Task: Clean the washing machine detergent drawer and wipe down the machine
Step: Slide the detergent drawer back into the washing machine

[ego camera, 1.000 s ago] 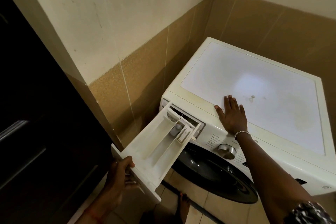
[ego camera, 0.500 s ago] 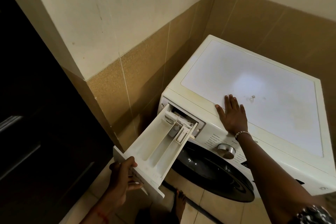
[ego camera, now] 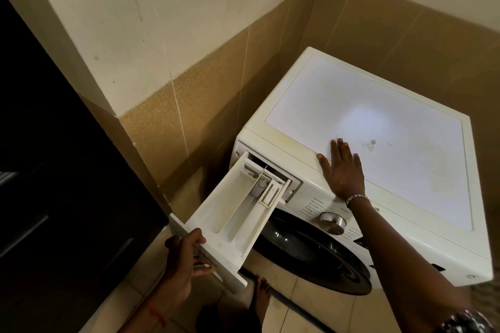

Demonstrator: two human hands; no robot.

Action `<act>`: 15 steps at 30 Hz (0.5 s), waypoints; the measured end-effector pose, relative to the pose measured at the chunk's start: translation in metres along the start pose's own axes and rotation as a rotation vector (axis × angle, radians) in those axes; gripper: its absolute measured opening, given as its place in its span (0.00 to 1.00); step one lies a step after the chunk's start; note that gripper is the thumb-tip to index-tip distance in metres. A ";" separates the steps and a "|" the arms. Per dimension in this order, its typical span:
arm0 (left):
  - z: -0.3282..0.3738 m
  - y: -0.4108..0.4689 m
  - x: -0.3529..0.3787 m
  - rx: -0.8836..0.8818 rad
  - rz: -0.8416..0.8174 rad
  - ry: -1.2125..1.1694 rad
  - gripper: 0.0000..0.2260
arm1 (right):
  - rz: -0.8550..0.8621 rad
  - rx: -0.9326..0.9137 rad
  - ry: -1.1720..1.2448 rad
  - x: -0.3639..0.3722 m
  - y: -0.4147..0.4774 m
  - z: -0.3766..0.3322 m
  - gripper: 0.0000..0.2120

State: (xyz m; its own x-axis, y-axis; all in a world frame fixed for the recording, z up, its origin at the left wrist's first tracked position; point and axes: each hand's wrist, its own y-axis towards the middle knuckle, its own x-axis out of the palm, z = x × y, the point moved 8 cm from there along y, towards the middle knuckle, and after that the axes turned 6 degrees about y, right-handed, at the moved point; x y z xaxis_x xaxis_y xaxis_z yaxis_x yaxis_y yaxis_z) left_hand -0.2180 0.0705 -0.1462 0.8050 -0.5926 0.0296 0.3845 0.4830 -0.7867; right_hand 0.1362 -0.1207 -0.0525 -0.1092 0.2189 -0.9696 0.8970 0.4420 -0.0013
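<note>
A white front-loading washing machine point(ego camera: 378, 127) stands in the corner. Its white detergent drawer point(ego camera: 232, 213) is pulled far out of the slot at the machine's upper left, its compartments showing. My left hand point(ego camera: 184, 262) grips the drawer's front panel from the left and below. My right hand point(ego camera: 343, 170) lies flat, fingers spread, on the front edge of the machine's top. The silver dial point(ego camera: 331, 222) sits on the control panel below that hand, above the dark round door point(ego camera: 311, 254).
A tiled wall runs close along the machine's left side. A dark door or cabinet point(ego camera: 54, 170) fills the left of the view. My bare foot point(ego camera: 261, 297) stands on the tiled floor just in front of the machine's door.
My left hand has kept its grip and the drawer has slid a little further out. My right hand has stayed flat on the machine's top.
</note>
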 end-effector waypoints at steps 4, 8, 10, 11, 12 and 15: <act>0.002 0.000 0.010 0.012 -0.019 -0.017 0.22 | 0.003 -0.002 -0.014 0.000 0.000 0.000 0.32; 0.012 0.003 0.025 0.016 -0.041 -0.049 0.22 | 0.003 0.002 -0.005 -0.001 0.000 -0.001 0.31; 0.018 0.006 0.033 0.020 -0.047 -0.059 0.23 | 0.005 0.005 -0.004 -0.001 0.000 -0.002 0.31; 0.020 0.007 0.037 0.022 -0.049 -0.061 0.24 | 0.006 0.004 -0.006 -0.001 0.000 -0.002 0.31; 0.022 0.009 0.041 0.024 -0.048 -0.062 0.26 | 0.005 0.003 -0.006 -0.001 0.000 -0.002 0.31; 0.026 0.013 0.054 0.021 -0.058 -0.063 0.28 | 0.007 0.004 0.000 0.000 0.000 0.000 0.31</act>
State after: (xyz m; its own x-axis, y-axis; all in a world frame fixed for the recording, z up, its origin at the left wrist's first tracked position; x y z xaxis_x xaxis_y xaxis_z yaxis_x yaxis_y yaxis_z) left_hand -0.1580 0.0614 -0.1389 0.8080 -0.5781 0.1138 0.4399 0.4634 -0.7693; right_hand 0.1356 -0.1207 -0.0520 -0.1032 0.2218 -0.9696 0.8995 0.4370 0.0042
